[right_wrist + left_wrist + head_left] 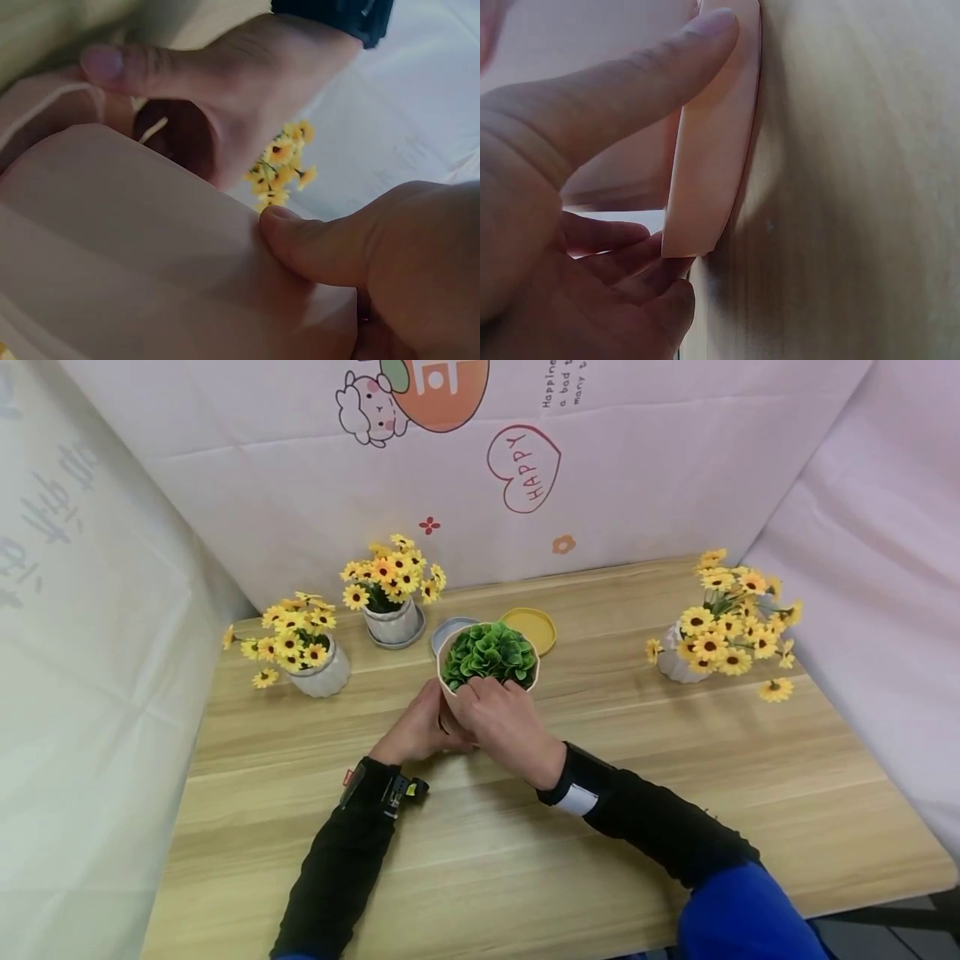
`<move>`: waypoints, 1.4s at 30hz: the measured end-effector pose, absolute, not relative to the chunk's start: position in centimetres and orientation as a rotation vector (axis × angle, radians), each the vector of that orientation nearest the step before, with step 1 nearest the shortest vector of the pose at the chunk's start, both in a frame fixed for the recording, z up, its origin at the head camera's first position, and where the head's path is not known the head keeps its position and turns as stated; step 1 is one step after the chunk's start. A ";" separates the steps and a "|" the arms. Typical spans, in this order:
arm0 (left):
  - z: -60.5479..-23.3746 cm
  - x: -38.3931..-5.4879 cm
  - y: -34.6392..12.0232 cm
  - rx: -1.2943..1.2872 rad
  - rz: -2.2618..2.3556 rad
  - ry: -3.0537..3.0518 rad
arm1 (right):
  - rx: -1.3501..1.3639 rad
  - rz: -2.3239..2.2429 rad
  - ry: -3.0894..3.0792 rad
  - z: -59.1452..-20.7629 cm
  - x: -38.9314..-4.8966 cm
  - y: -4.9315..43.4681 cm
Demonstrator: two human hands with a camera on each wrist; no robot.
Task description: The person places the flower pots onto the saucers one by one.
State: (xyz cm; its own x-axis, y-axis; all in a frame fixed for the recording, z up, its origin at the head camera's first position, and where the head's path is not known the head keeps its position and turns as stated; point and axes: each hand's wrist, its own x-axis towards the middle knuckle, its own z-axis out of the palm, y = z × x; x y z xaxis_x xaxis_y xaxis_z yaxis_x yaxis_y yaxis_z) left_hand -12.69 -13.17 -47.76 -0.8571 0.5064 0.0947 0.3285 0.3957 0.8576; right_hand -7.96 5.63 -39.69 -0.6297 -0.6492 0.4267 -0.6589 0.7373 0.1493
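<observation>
A pale pink pot [150, 225] with a leafy green plant [487, 647] is near the middle of the table, tipped in the right wrist view. My right hand [504, 717] grips it at the near rim, the thumb along its outer wall. Down by the pot's base, my left hand [422, 727] holds a pink saucer [712, 165], the thumb across its side and the other fingers curled under its lower end. In the left wrist view the saucer's edge is close to the wood. The head view hides the saucer behind the hands.
Behind the pot lie a blue-grey saucer [445, 633] and a yellow saucer [534, 628]. White pots of yellow flowers stand at left [322, 675], at the back on a grey saucer [393, 625], and at right [677, 658]. White cloth [315, 485] hangs around the wooden table [480, 877].
</observation>
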 end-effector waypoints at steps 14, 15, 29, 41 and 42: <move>-47.4 -12.3 -13.2 0.612 1.409 2.468 | 1.003 0.026 -2.505 -41.0 -7.6 5.3; -47.4 -12.4 -13.2 0.618 1.411 2.468 | 1.000 0.024 -2.502 -41.0 -7.6 5.3; -47.2 -12.2 -13.1 0.617 1.335 2.509 | 1.004 0.149 -2.624 -40.0 -7.4 5.6; -44.2 -11.3 -13.7 0.645 1.445 2.528 | 0.810 0.665 -2.742 -38.6 -7.7 10.6; -44.0 -11.1 -13.7 0.637 1.452 2.523 | 0.782 0.696 -2.759 -38.8 -7.8 10.9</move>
State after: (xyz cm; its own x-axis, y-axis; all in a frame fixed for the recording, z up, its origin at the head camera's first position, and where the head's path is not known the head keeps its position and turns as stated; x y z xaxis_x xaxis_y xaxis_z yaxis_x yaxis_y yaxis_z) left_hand -11.12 -13.67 -43.95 -0.8961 0.4383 0.0700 0.2808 0.4376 0.8542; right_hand -7.83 10.91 -38.79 -0.8426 -0.4463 0.3015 -0.5359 0.7505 -0.3868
